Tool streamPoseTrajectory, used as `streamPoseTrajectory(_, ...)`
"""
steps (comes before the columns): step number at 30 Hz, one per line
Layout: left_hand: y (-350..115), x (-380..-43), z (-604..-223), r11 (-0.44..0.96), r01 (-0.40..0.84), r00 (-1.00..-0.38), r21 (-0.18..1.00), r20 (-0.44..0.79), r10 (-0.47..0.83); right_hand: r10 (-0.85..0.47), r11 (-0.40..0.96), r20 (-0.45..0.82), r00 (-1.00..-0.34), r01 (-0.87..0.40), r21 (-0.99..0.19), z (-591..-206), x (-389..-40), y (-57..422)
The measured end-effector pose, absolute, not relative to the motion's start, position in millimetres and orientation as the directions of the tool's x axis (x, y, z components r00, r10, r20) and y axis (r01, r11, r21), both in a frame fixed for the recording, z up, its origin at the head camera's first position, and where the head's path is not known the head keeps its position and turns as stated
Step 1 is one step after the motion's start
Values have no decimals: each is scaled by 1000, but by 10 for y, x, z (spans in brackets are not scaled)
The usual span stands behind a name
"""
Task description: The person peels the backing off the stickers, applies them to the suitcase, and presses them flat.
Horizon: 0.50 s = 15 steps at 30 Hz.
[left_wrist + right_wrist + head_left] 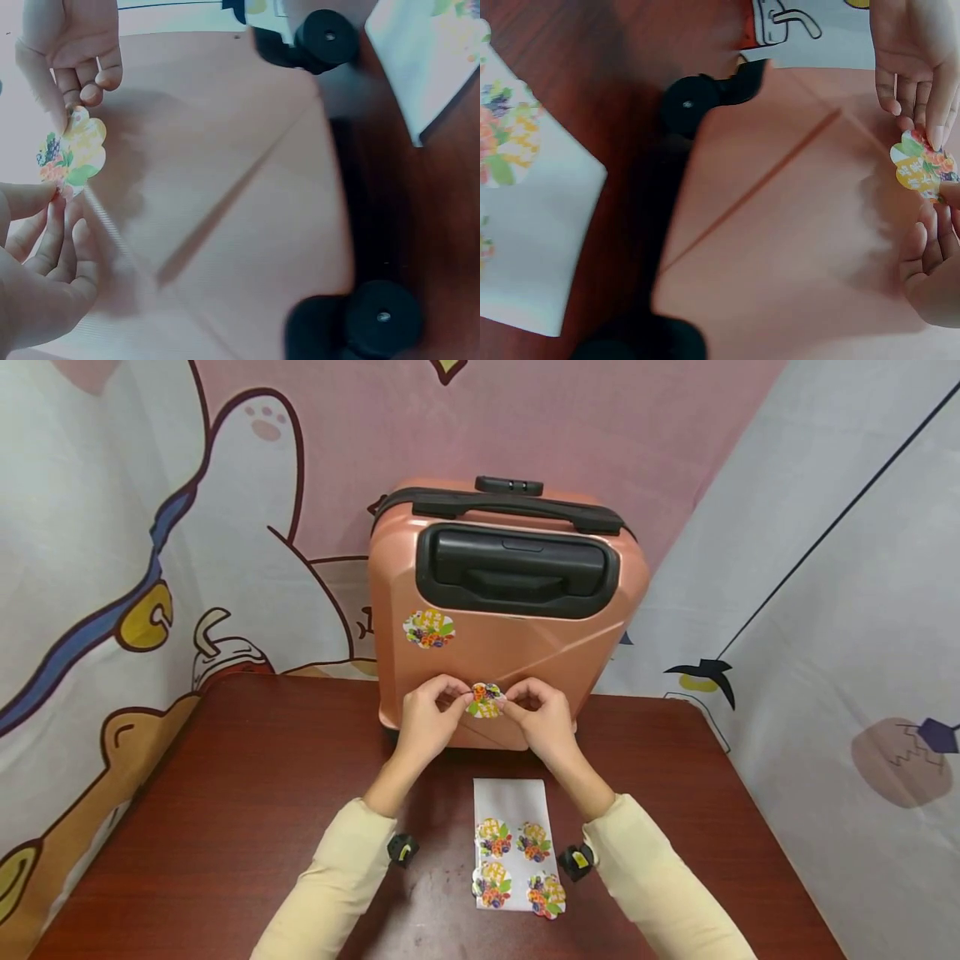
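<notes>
My left hand (430,718) and right hand (546,717) pinch opposite edges of a scalloped fruit sticker (486,701), thumbs against fingertips. They hold it in front of the lower part of an orange-pink suitcase (517,647). Its fruit print is uppermost and the yellow lettering below in the head view. The left wrist view shows the left hand (49,277) low and the right hand (71,45) above, with the sticker (73,154) between them. A similar sticker (429,629), lettering on top, lies on the suitcase's upper left. Behind the hands, part of the suitcase is hidden.
On the brown table (285,793), a white backing sheet (510,797) with several fruit stickers lies between the forearms. The suitcase stands upright at the back, black wheels (382,319) at its base and a black handle (517,568) near its top. Printed cloth (525,427) hangs behind.
</notes>
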<state>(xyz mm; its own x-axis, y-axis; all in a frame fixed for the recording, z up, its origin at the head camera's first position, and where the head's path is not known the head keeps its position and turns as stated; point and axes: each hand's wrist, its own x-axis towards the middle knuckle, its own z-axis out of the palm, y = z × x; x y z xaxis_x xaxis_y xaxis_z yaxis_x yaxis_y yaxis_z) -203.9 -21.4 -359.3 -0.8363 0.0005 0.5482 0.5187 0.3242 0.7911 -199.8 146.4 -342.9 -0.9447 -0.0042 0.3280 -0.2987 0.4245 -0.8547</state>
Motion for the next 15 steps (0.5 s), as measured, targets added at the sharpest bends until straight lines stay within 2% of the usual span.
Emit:
streamPoseTrajectory(6,-211,-2058,-3463,323,568,-786,757,616,-63,1,343,391,-921,-367,-865,-3252,-2020,1401)
streamPoseTrajectory(15,-197,-2083,-3258,362,601,-725,712,677,-128,76,414,462,-884,-394,-820,-2882,-1886,1232)
